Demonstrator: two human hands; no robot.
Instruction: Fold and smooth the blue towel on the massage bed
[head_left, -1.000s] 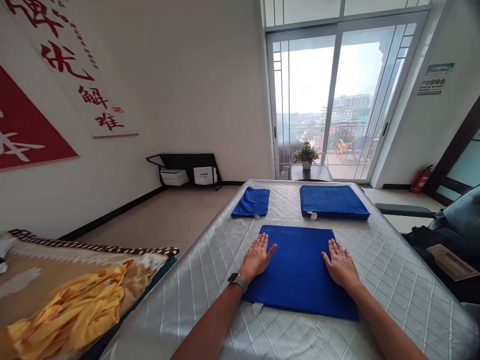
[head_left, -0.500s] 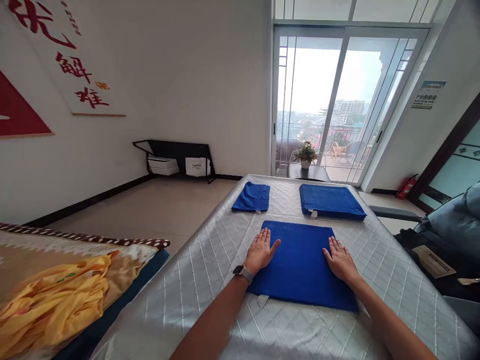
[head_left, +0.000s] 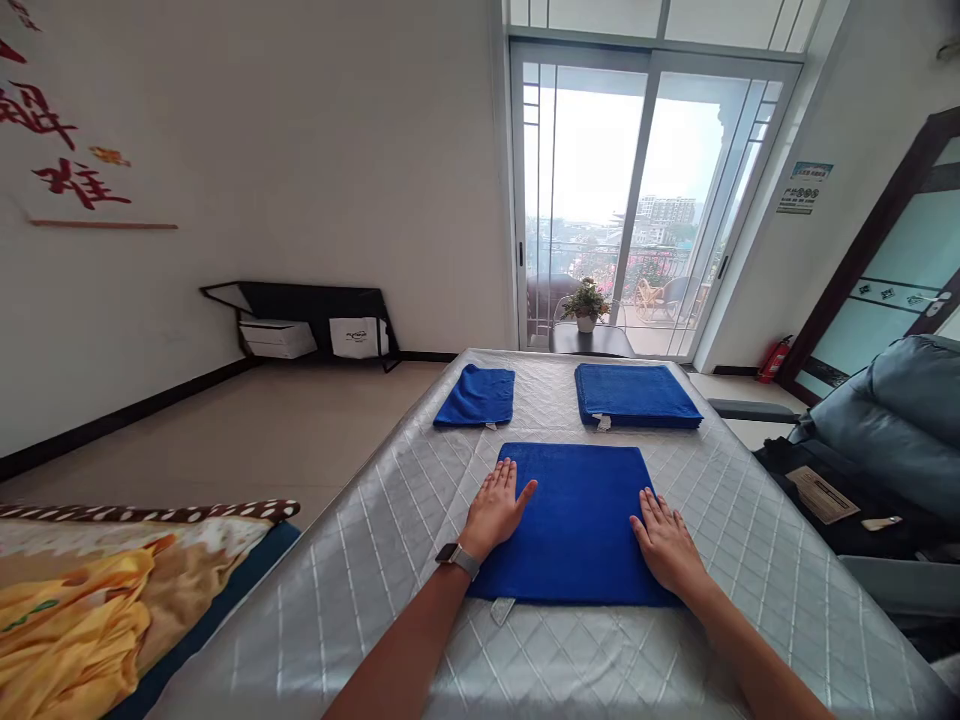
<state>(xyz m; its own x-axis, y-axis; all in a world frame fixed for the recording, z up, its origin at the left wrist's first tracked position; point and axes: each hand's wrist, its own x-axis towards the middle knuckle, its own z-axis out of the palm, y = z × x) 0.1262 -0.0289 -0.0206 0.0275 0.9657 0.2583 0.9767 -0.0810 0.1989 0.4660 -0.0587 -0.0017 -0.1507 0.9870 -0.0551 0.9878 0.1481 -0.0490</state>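
A folded blue towel [head_left: 574,520] lies flat on the silver quilted table [head_left: 390,560] in front of me. My left hand [head_left: 495,508] rests palm down on its left edge, fingers stretched out, a watch on the wrist. On the towel's right edge lies my right hand [head_left: 664,545], also flat and open. Neither hand holds anything. Farther back sit a small folded blue towel [head_left: 477,396] on the left and a stack of folded blue towels [head_left: 636,396] on the right.
A patterned cloth with yellow fabric [head_left: 82,620] lies at the lower left. A grey padded chair [head_left: 892,420] stands to the right. Beyond the table are a potted plant [head_left: 586,303], glass sliding doors and a low black shelf [head_left: 300,320].
My view has turned to the right and the wall banner has slid out of sight. Both hands have slid slightly toward me along the towel's side edges, still flat.
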